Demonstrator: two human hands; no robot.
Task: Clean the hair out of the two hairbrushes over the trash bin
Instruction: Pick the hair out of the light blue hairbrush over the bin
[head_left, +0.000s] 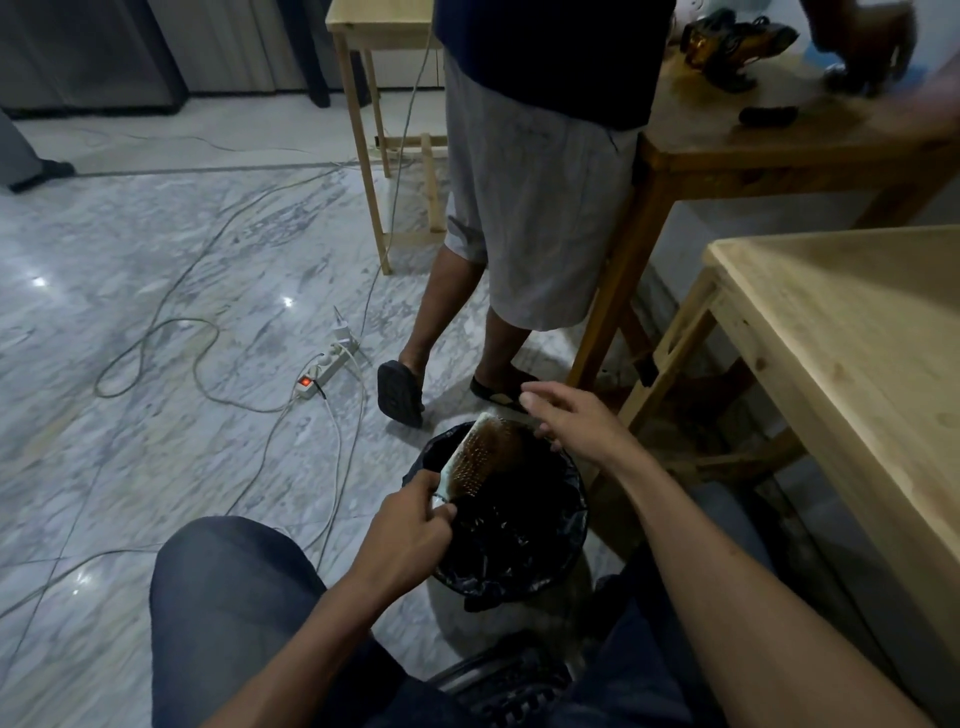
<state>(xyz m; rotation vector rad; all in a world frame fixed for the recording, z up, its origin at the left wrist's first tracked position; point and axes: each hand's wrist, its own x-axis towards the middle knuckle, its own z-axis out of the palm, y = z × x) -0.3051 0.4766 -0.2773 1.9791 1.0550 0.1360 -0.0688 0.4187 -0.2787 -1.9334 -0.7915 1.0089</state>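
Note:
A pale paddle hairbrush (480, 454) with brown hair among its bristles tilts over a trash bin (563, 551) lined with a black bag, on the floor between my knees. My left hand (413, 525) grips the brush by its handle at the bin's left rim. My right hand (569, 421) hovers just past the brush's far end, above the bin's far rim, its fingers apart and loosely curled; nothing shows in them. Only this one brush is in view near me.
Another person in grey shorts and sandals (524, 208) stands just beyond the bin. A light wooden table (857, 364) is at my right, a darker table (779, 145) behind it. A power strip (324, 369) and cables lie on the marble floor at left.

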